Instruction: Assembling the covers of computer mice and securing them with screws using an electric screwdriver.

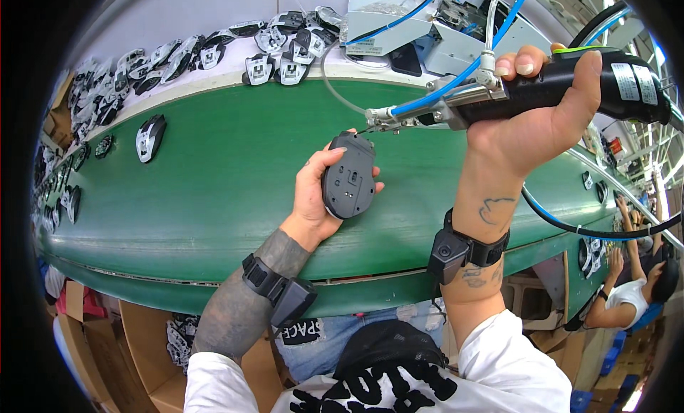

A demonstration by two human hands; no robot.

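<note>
My left hand (318,181) grips a dark grey computer mouse (349,176), its underside turned up toward me, over a green conveyor belt (235,171). Small holes and a slot show on that underside. In my right hand (548,103) is a black-handled electric screwdriver (605,87), its fingers wrapped around the body. The metal nose of the tool (381,119), fed by a blue and a clear hose, points left and reaches the far end of the mouse. Whether the tip touches a screw is too small to tell.
One white-and-black mouse shell (150,138) lies on the belt at left. Many more shells (260,67) crowd the white ledge behind, beside grey boxes (388,21) and a black phone (406,60). Cardboard boxes (153,342) stand below left. Another person (627,292) works at far right.
</note>
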